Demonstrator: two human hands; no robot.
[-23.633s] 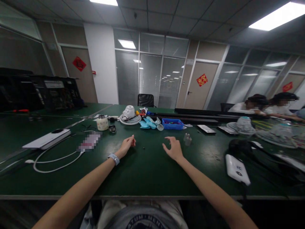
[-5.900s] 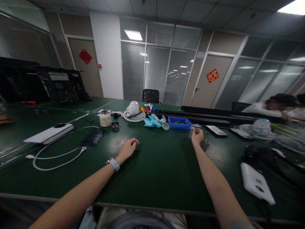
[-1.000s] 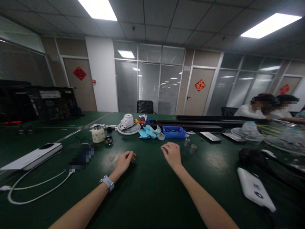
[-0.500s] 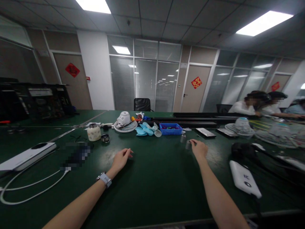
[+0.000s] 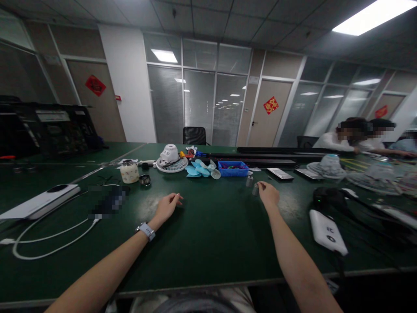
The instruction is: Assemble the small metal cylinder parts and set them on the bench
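Note:
On the right, the fingertips of my right hand are pinched at the upper edge of a small grey metal cylinder, which stands upright on the table. Close behind it to the left is a second, similar metal cylinder. My left hand rests low over the green tabletop, loosely curled with fingers a little apart and nothing in it. A watch circles the left wrist. Nearest to that hand are a dark round cap and a cream patterned jar, both farther back.
Along the back lie a white fan part, light-blue fan blades, a blue bin and long black bars. A white power bank lies right; a cabled phone and white box left. Other people sit far right.
My view has tipped downward, so the table's front edge now shows more. Both hands stay in nearly the same places, the right still at the same metal cylinder.

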